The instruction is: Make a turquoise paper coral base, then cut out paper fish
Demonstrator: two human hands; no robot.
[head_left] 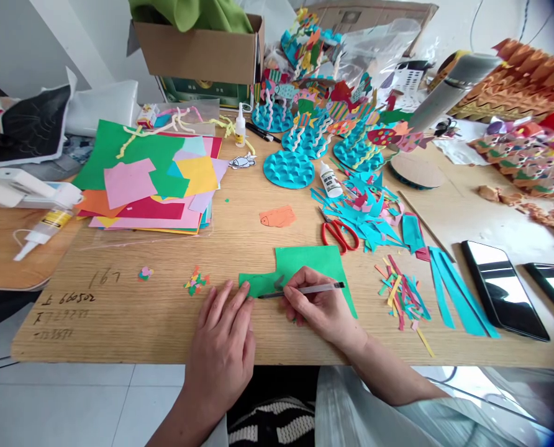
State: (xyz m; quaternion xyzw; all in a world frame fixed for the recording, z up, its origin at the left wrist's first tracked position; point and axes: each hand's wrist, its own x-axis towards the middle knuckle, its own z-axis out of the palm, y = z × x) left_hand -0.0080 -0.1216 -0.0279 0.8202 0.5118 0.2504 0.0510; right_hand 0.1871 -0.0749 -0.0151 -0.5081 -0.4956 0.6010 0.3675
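Left hand (221,329): green paper (307,264) is pressed down | right hand (321,304): craft knife (305,289) is gripped, tip on paper | hands: set just apart on worktop (118,323)

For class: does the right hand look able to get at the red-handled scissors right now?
Probably yes. Only flat green paper lies between the right hand and the red-handled scissors, so nothing blocks it. But its fingers hold a craft knife, which would likely need setting down first.

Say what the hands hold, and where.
The right hand grips a craft knife by its body, near the blade; the left hand presses green paper flat.
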